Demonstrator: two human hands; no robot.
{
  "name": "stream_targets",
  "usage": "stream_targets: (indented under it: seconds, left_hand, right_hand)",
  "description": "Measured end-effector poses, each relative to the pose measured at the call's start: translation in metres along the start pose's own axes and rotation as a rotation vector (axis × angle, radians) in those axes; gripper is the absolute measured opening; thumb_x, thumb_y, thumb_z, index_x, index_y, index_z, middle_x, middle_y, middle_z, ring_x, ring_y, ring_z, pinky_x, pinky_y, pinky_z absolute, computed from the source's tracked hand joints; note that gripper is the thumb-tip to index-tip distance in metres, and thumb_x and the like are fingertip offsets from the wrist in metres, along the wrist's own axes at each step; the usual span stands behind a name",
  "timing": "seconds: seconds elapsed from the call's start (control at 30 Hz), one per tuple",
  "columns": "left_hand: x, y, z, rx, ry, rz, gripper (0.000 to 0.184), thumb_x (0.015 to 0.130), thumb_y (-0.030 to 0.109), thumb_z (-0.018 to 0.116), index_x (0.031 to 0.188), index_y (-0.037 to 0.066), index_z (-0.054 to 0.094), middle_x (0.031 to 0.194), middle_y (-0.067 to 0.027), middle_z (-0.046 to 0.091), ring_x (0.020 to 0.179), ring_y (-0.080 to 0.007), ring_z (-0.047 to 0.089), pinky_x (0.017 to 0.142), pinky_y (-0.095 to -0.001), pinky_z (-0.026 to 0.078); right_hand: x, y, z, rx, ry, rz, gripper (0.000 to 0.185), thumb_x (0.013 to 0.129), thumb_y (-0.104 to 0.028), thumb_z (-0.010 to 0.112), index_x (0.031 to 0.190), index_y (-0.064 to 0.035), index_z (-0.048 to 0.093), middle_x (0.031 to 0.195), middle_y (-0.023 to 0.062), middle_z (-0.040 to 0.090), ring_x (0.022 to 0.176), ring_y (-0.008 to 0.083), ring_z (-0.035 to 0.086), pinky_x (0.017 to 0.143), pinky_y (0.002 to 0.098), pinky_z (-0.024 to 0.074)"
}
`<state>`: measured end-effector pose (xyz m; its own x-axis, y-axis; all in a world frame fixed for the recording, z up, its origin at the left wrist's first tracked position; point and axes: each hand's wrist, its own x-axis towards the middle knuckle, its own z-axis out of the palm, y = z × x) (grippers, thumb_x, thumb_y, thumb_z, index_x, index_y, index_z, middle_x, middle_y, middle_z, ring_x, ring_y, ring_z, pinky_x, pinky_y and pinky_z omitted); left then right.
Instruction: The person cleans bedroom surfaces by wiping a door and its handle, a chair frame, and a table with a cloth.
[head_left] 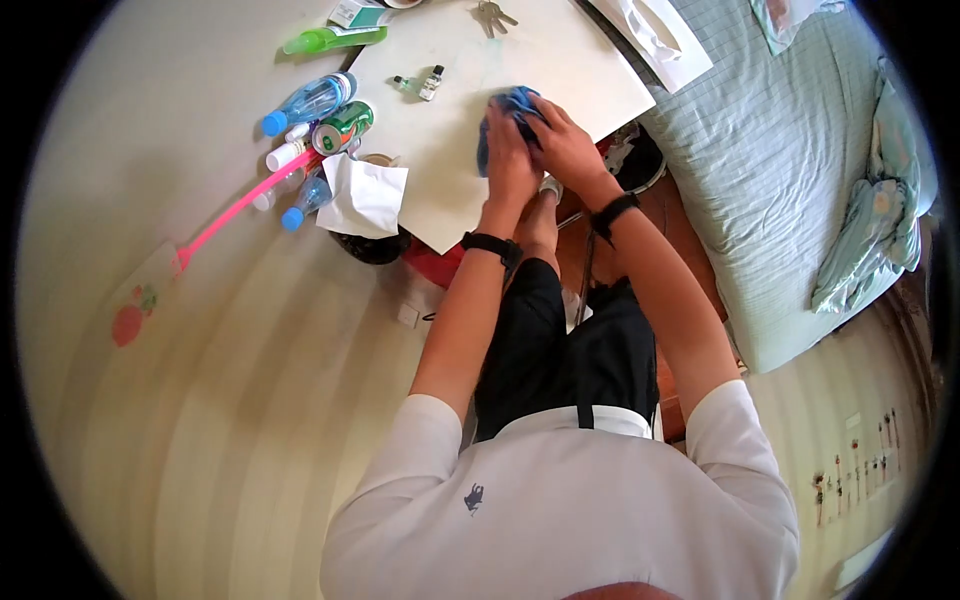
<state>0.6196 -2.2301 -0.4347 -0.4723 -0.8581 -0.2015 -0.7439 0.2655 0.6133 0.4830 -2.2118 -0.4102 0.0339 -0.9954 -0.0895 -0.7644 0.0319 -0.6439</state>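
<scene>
A crumpled blue cloth [518,102] is bunched between my hands over the front right part of the white table [440,140]. My left hand [510,150] lies on its near side, with the fingers pressed into it. From the right, my right hand [562,142] grips the same cloth, fingers curled over its edge. Two small bottles, one with a black cap [432,83] and a smaller green one [402,82], are left of the cloth. Farther back on the table rests a bunch of keys [494,17].
Along the table's left side are a blue-capped bottle [312,103], a green can [343,127], a white tissue [364,196], a green bottle [334,39] and a pink fly swatter [235,212]. A bed [740,160] stands at the right, beside a white paper bag [655,40].
</scene>
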Motion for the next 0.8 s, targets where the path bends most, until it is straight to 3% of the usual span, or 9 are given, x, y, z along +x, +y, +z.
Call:
stream_targets:
  seconds: [0.07, 0.13, 0.2, 0.33, 0.4, 0.6, 0.67, 0.8]
  left_hand:
    - [0.003, 0.008, -0.002, -0.064, -0.010, -0.026, 0.074, 0.075, 0.004, 0.067, 0.136, -0.013, 0.027, 0.146, -0.0419, 0.019, 0.138, -0.0562, 0.018, 0.114, -0.0566, 0.019]
    - [0.012, 0.005, -0.002, -0.041, -0.028, -0.006, 0.088, 0.076, 0.011, 0.069, 0.140, -0.015, 0.014, 0.147, -0.0428, 0.010, 0.138, -0.0587, 0.010, 0.115, -0.0590, 0.013]
    - [0.029, -0.011, 0.005, 0.056, 0.001, 0.028, 0.094, 0.074, 0.015, 0.073, 0.140, -0.016, 0.014, 0.147, -0.0429, 0.010, 0.140, -0.0572, 0.007, 0.116, -0.0580, 0.011]
    - [0.070, -0.014, -0.027, 0.092, -0.121, -0.034, 0.108, 0.068, 0.023, 0.078, 0.143, -0.016, 0.009, 0.148, -0.0427, 0.006, 0.142, -0.0543, 0.005, 0.118, -0.0535, 0.008]
    - [0.076, -0.007, -0.029, 0.138, -0.051, -0.035, 0.096, 0.072, 0.021, 0.074, 0.141, -0.015, 0.019, 0.150, -0.0387, 0.012, 0.142, -0.0522, 0.012, 0.117, -0.0523, 0.016]
    - [0.030, -0.002, 0.000, 0.157, 0.011, 0.007, 0.089, 0.073, 0.020, 0.072, 0.140, -0.015, 0.024, 0.149, -0.0383, 0.015, 0.142, -0.0508, 0.015, 0.116, -0.0517, 0.018]
    - [-0.001, 0.011, 0.007, 0.110, 0.008, -0.017, 0.083, 0.072, 0.011, 0.072, 0.137, -0.016, 0.028, 0.147, -0.0391, 0.018, 0.140, -0.0518, 0.016, 0.116, -0.0530, 0.019]
    - [-0.051, 0.024, 0.012, 0.079, -0.053, -0.084, 0.086, 0.070, 0.008, 0.070, 0.139, -0.016, 0.025, 0.148, -0.0382, 0.018, 0.140, -0.0527, 0.015, 0.116, -0.0540, 0.018]
  right_hand:
    - [-0.010, 0.009, -0.008, 0.074, -0.079, 0.031, 0.042, 0.076, -0.005, 0.065, 0.118, -0.0026, 0.060, 0.134, 0.0124, 0.052, 0.123, 0.0286, 0.051, 0.101, 0.0349, 0.0474]
    - [-0.009, 0.013, -0.003, 0.044, -0.093, 0.006, 0.042, 0.074, -0.002, 0.067, 0.116, -0.0015, 0.061, 0.134, 0.0122, 0.052, 0.121, 0.0291, 0.052, 0.099, 0.0344, 0.0484]
    - [0.005, 0.015, 0.006, 0.015, -0.074, -0.073, 0.041, 0.075, -0.002, 0.067, 0.115, -0.0014, 0.062, 0.134, 0.0124, 0.052, 0.118, 0.0300, 0.053, 0.097, 0.0349, 0.0486]
    - [0.028, 0.003, 0.016, 0.086, 0.075, 0.070, 0.041, 0.076, -0.001, 0.065, 0.117, -0.0011, 0.061, 0.131, 0.0157, 0.055, 0.115, 0.0335, 0.054, 0.099, 0.0374, 0.0471]
    - [0.028, 0.002, 0.016, 0.122, 0.107, 0.123, 0.042, 0.076, -0.001, 0.064, 0.118, -0.0009, 0.061, 0.129, 0.0176, 0.056, 0.115, 0.0352, 0.054, 0.100, 0.0377, 0.0464]
    - [-0.007, 0.001, 0.017, 0.095, 0.167, 0.198, 0.044, 0.077, 0.001, 0.061, 0.121, -0.0016, 0.060, 0.132, 0.0188, 0.053, 0.114, 0.0365, 0.054, 0.099, 0.0387, 0.0462]
    - [-0.033, -0.002, 0.007, 0.009, 0.043, 0.243, 0.046, 0.076, 0.000, 0.060, 0.122, -0.0024, 0.059, 0.135, 0.0172, 0.052, 0.113, 0.0366, 0.054, 0.098, 0.0396, 0.0469]
    - [-0.078, -0.002, 0.001, 0.150, -0.043, 0.270, 0.051, 0.073, 0.003, 0.061, 0.124, -0.0024, 0.057, 0.139, 0.0153, 0.048, 0.109, 0.0373, 0.056, 0.094, 0.0431, 0.0491]
